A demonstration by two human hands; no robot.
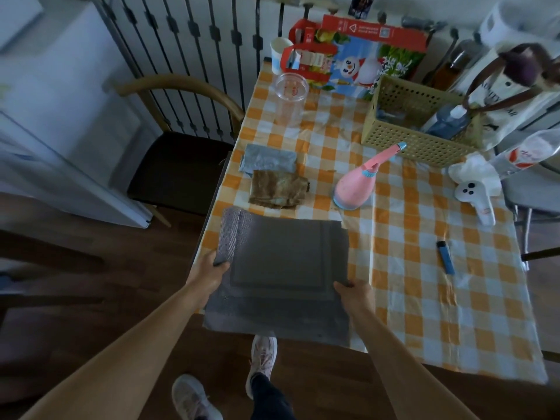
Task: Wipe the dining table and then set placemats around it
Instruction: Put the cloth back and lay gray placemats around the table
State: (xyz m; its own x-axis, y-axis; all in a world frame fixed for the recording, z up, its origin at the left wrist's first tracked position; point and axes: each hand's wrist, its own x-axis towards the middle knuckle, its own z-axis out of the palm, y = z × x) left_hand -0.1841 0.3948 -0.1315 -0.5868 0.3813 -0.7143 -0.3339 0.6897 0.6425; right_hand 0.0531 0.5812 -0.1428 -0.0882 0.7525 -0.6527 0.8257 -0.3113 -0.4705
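The placemats (281, 268) lie stacked at the bench's (424, 283) near left corner, overhanging its edge. The left hand (209, 269) grips their left edge and the right hand (354, 294) their near right side. Setting mats seems under way. Next, one mat must be separated and laid flat. The mat count and the fingers beneath are hidden.

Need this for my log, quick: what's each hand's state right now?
Left hand: closed on the left edge of the grey placemats.
Right hand: closed on the same stack's near right edge, thumb on top.
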